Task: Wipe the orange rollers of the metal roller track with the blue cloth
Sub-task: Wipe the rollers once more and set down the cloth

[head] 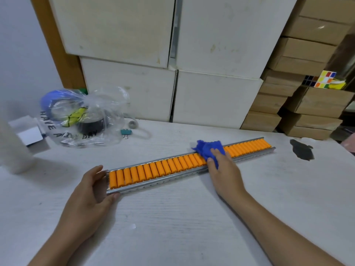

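A long metal roller track (169,179) lies slanted across the white table, its near end at the left and its far end at the upper right. Many orange rollers (153,169) fill it side by side. My left hand (90,191) grips the track's near left end, thumb on the front rail and fingers behind the end. My right hand (223,169) presses a crumpled blue cloth (208,149) down on the rollers a little past the track's middle. The cloth hides several rollers beneath it.
A clear plastic bag (80,118) with tape rolls sits at the back left, beside a teal binder clip (125,132) and a small white box (28,131). White boxes (211,96) and brown cartons (317,104) line the back. A dark stain (301,149) marks the table at right.
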`<action>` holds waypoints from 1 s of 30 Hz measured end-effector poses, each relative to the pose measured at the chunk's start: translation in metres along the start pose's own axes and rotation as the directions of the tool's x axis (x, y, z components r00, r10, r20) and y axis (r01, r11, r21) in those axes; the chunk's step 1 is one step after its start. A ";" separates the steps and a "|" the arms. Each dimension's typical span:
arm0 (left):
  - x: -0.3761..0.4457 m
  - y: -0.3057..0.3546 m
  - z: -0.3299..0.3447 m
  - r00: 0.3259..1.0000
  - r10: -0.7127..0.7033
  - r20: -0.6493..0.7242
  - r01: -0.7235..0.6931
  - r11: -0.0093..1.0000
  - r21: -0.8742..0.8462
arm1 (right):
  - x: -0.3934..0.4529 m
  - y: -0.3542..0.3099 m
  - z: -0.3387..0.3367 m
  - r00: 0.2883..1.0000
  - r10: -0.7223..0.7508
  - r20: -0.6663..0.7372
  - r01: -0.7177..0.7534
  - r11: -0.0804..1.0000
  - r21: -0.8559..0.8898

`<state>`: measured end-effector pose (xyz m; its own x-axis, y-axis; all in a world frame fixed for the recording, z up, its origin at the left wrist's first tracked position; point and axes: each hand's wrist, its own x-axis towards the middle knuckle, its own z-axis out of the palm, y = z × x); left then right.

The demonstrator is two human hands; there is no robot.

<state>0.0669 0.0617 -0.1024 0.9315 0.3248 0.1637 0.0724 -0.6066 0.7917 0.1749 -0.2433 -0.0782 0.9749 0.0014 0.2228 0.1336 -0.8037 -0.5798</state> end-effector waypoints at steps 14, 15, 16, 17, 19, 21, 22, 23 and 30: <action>0.003 0.001 0.001 0.993 -0.113 0.026 0.116 0.964 -0.240 | -0.066 -0.165 0.067 0.788 -0.387 0.479 0.212 0.901 0.379; 0.004 -0.001 0.003 0.994 -0.105 0.015 0.105 0.965 -0.240 | -0.063 -0.167 0.061 0.806 -0.333 0.490 0.070 0.875 0.480; 0.005 -0.003 0.004 0.996 -0.091 0.007 0.090 0.968 -0.236 | -0.060 -0.166 0.055 0.827 -0.256 0.500 -0.093 0.816 0.571; 0.005 -0.005 0.006 0.997 -0.078 0.003 0.076 0.970 -0.230 | -0.058 -0.165 0.047 0.838 -0.186 0.513 -0.232 0.730 0.643; 0.005 -0.007 0.006 0.998 -0.062 0.003 0.061 0.973 -0.224 | -0.056 -0.158 0.031 0.870 -0.097 0.483 -0.324 0.626 0.709; 0.004 -0.008 0.004 0.998 -0.067 0.007 0.067 0.974 -0.215 | -0.061 -0.144 0.013 0.929 -0.173 0.327 -0.084 0.762 0.642; 0.004 -0.008 0.004 0.998 -0.067 0.012 0.068 0.977 -0.203 | -0.067 -0.131 0.006 0.930 -0.272 0.247 0.097 0.830 0.549; 0.003 -0.008 0.003 0.998 -0.061 0.016 0.062 0.981 -0.186 | -0.074 -0.116 0.000 0.907 -0.373 0.194 0.269 0.870 0.414; 0.003 -0.003 0.000 0.999 -0.030 0.028 0.032 0.994 -0.101 | -0.118 -0.035 -0.013 0.698 -0.384 0.604 0.517 0.854 -0.055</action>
<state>0.0691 0.0649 -0.1042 0.9384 0.3226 0.1238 0.0660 -0.5190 0.8522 0.0524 -0.2229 -0.0736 0.7370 0.6691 -0.0956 0.6084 -0.7184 -0.3373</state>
